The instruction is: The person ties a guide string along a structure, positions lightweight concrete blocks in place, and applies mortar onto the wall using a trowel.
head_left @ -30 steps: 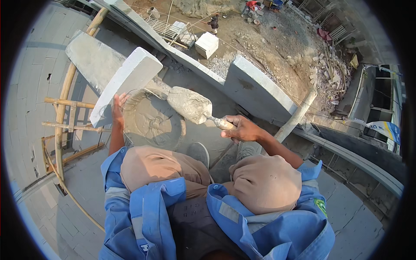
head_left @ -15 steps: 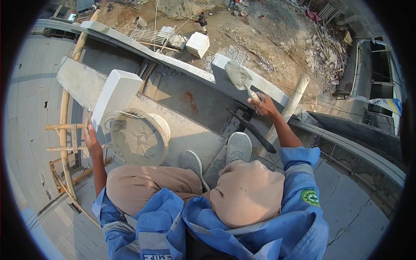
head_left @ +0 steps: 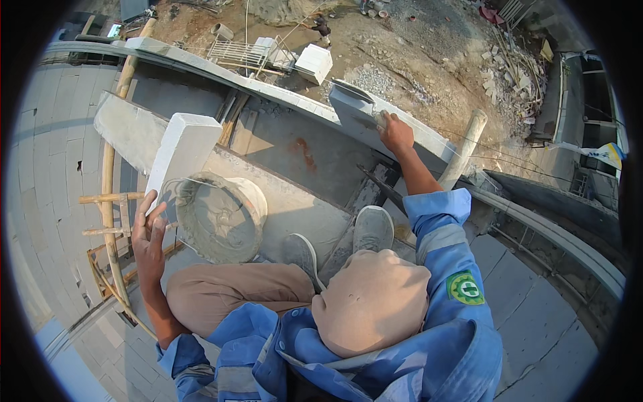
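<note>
In my right hand [head_left: 396, 134] is the handle of a trowel [head_left: 365, 99]. Its blade is turned on edge against the end of the pale block wall [head_left: 423, 139] at the far side. My left hand [head_left: 149, 241] has its fingers apart and slightly bent, holding nothing. Its fingertips are at the near lower end of a white lightweight block [head_left: 179, 151] standing on edge; whether they touch it cannot be told. Just right of that hand stands a bucket [head_left: 256, 208] with wet grey mortar [head_left: 221, 214] inside.
A mortar-stained board [head_left: 127, 127] lies behind the block. Wooden poles [head_left: 462, 151] rise on the right and left. A dark bar [head_left: 385, 186] lies by my shoe [head_left: 373, 231]. Far below, a person [head_left: 322, 30] stands near stacked white blocks [head_left: 313, 63] and rubble.
My right hand has moved up and left, tilting the trowel from flat face-up to on edge against the wall's end. My left hand's fingers have bent and spread.
</note>
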The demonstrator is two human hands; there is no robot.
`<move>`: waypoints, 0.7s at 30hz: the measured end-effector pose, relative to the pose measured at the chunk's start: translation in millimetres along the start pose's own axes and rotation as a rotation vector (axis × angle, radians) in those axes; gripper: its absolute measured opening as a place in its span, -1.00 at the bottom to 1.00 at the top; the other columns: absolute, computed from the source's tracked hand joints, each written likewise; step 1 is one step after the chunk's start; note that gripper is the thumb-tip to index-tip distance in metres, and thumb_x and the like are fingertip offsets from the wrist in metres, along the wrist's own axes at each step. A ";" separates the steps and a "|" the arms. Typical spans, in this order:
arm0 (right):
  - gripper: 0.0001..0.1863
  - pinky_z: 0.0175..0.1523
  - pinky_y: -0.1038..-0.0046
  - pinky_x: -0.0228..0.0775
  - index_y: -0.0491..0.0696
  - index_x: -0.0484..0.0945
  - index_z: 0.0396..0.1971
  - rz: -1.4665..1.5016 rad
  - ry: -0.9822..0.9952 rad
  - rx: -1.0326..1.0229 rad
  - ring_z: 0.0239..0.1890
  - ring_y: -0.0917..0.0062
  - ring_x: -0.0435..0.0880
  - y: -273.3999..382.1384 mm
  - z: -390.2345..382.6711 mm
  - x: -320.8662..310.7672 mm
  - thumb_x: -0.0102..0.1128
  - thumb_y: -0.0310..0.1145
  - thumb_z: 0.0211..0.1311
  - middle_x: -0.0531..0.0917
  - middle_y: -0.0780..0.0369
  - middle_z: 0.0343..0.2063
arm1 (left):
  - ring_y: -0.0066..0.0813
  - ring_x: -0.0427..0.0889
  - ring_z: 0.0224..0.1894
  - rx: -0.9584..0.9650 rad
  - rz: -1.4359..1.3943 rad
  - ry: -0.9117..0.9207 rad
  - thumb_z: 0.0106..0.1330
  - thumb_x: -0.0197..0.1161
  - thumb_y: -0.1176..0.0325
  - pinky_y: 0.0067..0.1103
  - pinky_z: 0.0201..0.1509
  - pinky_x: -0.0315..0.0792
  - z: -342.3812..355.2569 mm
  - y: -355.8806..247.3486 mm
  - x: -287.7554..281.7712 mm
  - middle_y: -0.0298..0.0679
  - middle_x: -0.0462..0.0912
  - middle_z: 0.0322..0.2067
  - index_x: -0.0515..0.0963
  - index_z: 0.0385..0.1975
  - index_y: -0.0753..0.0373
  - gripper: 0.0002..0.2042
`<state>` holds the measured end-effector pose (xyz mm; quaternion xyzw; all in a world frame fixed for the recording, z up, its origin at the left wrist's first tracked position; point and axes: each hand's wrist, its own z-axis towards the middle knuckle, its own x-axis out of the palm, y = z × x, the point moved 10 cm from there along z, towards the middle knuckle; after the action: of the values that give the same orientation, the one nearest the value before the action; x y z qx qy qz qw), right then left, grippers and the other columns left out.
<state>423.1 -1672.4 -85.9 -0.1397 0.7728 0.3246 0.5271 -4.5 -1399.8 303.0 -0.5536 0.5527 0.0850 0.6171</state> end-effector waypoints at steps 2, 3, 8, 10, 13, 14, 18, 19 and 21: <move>-0.48 -0.05 0.17 0.54 0.09 0.46 0.16 -0.017 -0.003 -0.001 -0.10 0.18 0.68 -10.4 -13.6 0.0 0.25 -0.16 0.17 0.61 0.15 -0.04 | -0.31 0.47 0.23 0.058 -0.048 0.004 0.50 0.01 0.02 -0.41 0.20 0.44 2.9 3.8 -1.4 -0.04 0.41 0.24 0.31 0.30 0.38 -0.43; -0.48 -0.08 0.17 0.55 0.09 0.45 0.16 -0.035 -0.007 -0.007 -0.12 0.19 0.68 -17.5 -22.5 -1.5 0.25 -0.19 0.16 0.61 0.17 -0.08 | -0.30 0.48 0.22 0.036 -0.066 0.008 0.50 -0.01 0.02 -0.40 0.19 0.44 4.2 7.3 -0.8 -0.04 0.41 0.24 0.31 0.31 0.37 -0.43; -0.44 -0.15 0.21 0.57 0.10 0.43 0.17 -0.062 -0.089 0.014 -0.14 0.22 0.68 -69.8 -69.7 -10.4 0.29 -0.25 0.11 0.57 0.19 -0.15 | -0.28 0.50 0.21 0.015 -0.132 0.014 0.52 -0.05 0.00 -0.39 0.17 0.46 9.8 4.1 4.6 -0.04 0.41 0.24 0.29 0.32 0.37 -0.42; -0.43 -0.16 0.22 0.57 0.10 0.43 0.17 -0.075 -0.081 0.038 -0.13 0.23 0.67 -84.0 -87.3 -14.5 0.30 -0.27 0.09 0.57 0.20 -0.15 | -0.27 0.49 0.21 0.002 -0.128 0.030 0.52 -0.08 -0.03 -0.37 0.16 0.47 7.5 7.2 0.2 -0.04 0.40 0.24 0.28 0.32 0.37 -0.40; -0.40 -0.13 0.23 0.57 0.09 0.42 0.18 -0.100 -0.150 0.059 -0.08 0.29 0.66 -116.6 -116.4 -26.9 0.31 -0.28 0.07 0.56 0.23 -0.11 | -0.26 0.49 0.21 0.005 -0.161 0.067 0.51 -0.09 -0.08 -0.38 0.17 0.46 8.7 10.0 6.7 -0.01 0.39 0.25 0.25 0.33 0.38 -0.36; -0.40 -0.13 0.23 0.57 0.09 0.42 0.18 -0.106 -0.149 0.069 -0.08 0.29 0.66 -127.6 -124.3 -29.4 0.31 -0.28 0.07 0.56 0.23 -0.11 | -0.26 0.48 0.21 0.010 -0.192 0.078 0.50 -0.08 -0.10 -0.38 0.17 0.46 9.3 10.2 8.9 0.00 0.39 0.25 0.24 0.33 0.39 -0.34; -0.40 -0.12 0.23 0.57 0.09 0.41 0.18 -0.126 -0.152 0.083 -0.05 0.29 0.65 -138.5 -137.8 -33.5 0.31 -0.29 0.07 0.55 0.24 -0.08 | -0.26 0.49 0.20 0.006 -0.188 0.087 0.46 -0.09 -0.18 -0.40 0.17 0.45 8.9 17.4 4.4 0.02 0.38 0.26 0.22 0.34 0.41 -0.27; -0.40 -0.12 0.23 0.57 0.09 0.41 0.18 -0.111 -0.174 0.082 -0.05 0.29 0.65 -139.4 -138.5 -36.9 0.31 -0.29 0.07 0.55 0.24 -0.09 | -0.26 0.49 0.19 0.011 -0.210 0.098 0.45 -0.11 -0.20 -0.41 0.17 0.45 10.6 15.3 6.8 0.02 0.38 0.26 0.22 0.34 0.41 -0.25; -0.39 -0.12 0.24 0.55 0.10 0.39 0.19 -0.122 -0.159 0.103 -0.08 0.26 0.64 -140.5 -136.3 -35.7 0.31 -0.30 0.06 0.55 0.23 -0.10 | -0.27 0.49 0.19 0.018 -0.233 0.111 0.44 -0.13 -0.23 -0.42 0.17 0.44 12.9 15.3 11.2 0.02 0.38 0.26 0.22 0.34 0.41 -0.23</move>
<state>417.3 -1870.7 -71.5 -0.1329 0.7343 0.2619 0.6120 -3.7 -1389.8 282.4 -0.6123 0.5186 -0.0227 0.5963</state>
